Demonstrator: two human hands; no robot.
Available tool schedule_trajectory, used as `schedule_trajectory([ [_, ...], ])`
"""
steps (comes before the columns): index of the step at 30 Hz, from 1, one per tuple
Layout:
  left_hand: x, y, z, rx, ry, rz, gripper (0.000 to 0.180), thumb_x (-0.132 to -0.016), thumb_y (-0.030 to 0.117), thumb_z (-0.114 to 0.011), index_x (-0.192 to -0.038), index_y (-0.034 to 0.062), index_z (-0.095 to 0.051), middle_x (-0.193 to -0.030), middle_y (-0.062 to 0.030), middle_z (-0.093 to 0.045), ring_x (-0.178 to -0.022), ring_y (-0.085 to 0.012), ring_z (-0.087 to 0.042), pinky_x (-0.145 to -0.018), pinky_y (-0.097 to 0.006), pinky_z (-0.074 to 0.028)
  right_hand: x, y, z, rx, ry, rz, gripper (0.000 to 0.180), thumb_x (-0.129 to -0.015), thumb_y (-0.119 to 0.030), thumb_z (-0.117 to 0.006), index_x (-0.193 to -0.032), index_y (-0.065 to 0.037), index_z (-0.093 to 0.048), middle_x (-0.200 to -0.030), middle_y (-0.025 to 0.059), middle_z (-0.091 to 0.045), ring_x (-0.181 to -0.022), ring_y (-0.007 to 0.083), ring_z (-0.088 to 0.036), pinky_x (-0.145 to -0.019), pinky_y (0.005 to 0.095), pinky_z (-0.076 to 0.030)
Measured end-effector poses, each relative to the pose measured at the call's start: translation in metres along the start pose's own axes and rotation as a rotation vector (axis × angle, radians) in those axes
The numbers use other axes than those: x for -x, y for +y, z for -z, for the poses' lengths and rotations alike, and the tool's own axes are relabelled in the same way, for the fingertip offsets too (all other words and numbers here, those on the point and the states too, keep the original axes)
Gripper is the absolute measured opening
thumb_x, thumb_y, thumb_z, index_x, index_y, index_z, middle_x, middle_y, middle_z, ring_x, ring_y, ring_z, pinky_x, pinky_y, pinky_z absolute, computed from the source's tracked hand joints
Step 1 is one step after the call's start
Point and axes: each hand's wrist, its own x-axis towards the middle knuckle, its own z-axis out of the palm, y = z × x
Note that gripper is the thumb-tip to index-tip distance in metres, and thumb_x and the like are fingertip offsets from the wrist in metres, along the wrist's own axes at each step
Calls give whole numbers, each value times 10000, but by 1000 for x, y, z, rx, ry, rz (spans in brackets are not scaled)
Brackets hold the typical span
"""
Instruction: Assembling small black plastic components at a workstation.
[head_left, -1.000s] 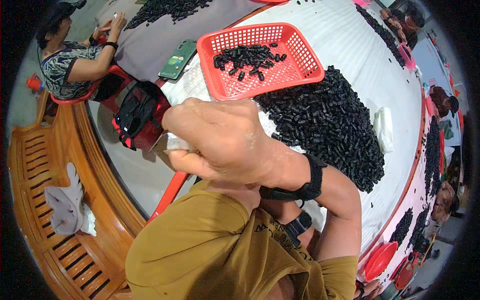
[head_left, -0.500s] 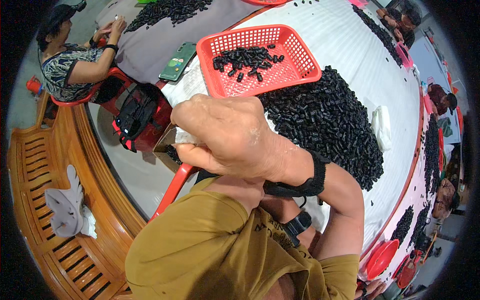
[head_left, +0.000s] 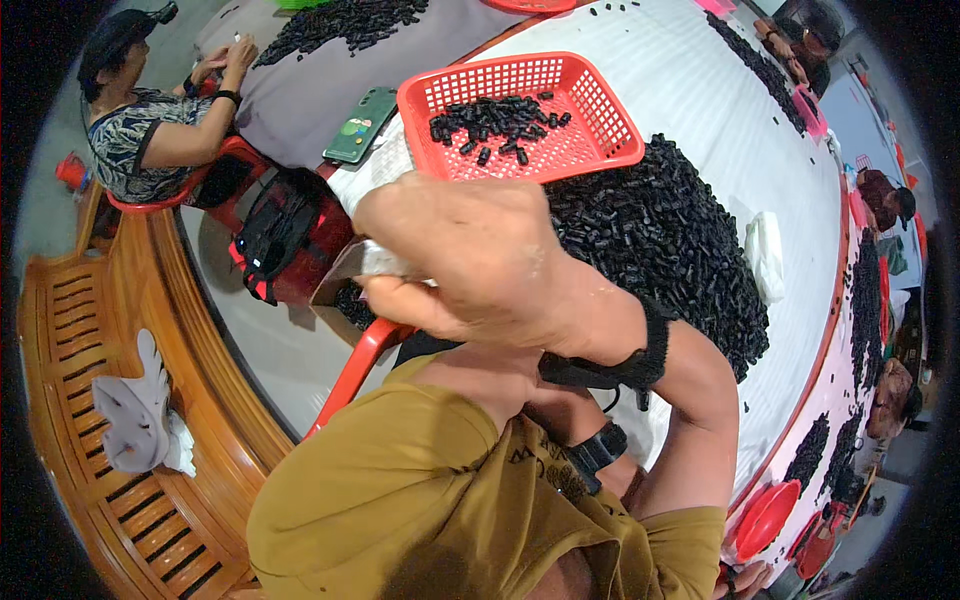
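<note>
My right hand [head_left: 465, 255] is closed, back upward, above the table's near left corner. A whitish bit [head_left: 385, 259] shows between its thumb and curled fingers; what it is I cannot make out. Around that wrist runs a black strap [head_left: 655, 345]. My left forearm crosses under the right arm, a black watch [head_left: 600, 447] on its wrist. Only a little of my left hand [head_left: 622, 474] shows; its fingers are hidden. Just beyond the right hand, a red plastic basket [head_left: 520, 172] holds small black cylindrical pieces [head_left: 490, 125]. A big heap of such pieces [head_left: 670, 250] lies beside it.
Below my right hand stands an open cardboard box [head_left: 328, 310] with black pieces, near a red chair arm [head_left: 350, 375]. A green phone [head_left: 360, 125] lies left of the basket, a white bag [head_left: 764, 257] right of the heap. Another person [head_left: 150, 130] sits at far left.
My closed right hand has shifted a little to the right and slightly upward, and the whitish bit moved with it. The basket and heap look the same.
</note>
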Motion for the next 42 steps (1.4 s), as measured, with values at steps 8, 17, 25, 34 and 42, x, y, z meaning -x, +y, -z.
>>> schedule_trajectory([
  [8,-18,-33,-95,142,57,-12,225,-824,174,-565,-851,-30,-657,-775,-90,-656,-679,-184,-607,-595,-326,-479,2,7,37,108,-19,-21,254,-622,-52,-677,-860,-18,-593,-719,77,-579,-553,198,-572,-490,285,-446],
  [17,-22,-30,-103,310,117,-25,229,-829,178,-560,-836,-26,-663,-747,-84,-657,-650,-180,-609,-574,-322,-480,4,8,62,214,-54,-63,249,-664,-62,-709,-883,-4,-604,-733,85,-597,-582,185,-618,-522,260,-475],
  [25,35,16,-64,100,168,654,247,-850,193,-549,-812,-30,-648,-685,-60,-621,-584,-120,-562,-531,-251,-442,45,0,115,52,189,-679,132,-808,-123,-667,-883,-35,-603,-623,-50,-531,-514,8,-459,-438,172,-355],
  [34,160,112,-47,-153,1165,495,232,-918,214,-521,-845,6,-595,-762,-42,-612,-677,-106,-588,-606,-243,-486,134,6,89,-205,351,-1141,128,-836,-153,-627,-812,-30,-598,-577,-47,-515,-465,12,-454,-406,174,-360],
  [42,186,88,-47,101,1374,48,322,-896,332,-560,-926,12,-570,-793,-52,-597,-681,-128,-594,-605,-256,-510,150,15,47,-327,389,-1193,140,-854,-153,-619,-840,-20,-577,-640,0,-612,-493,16,-513,-405,174,-381],
])
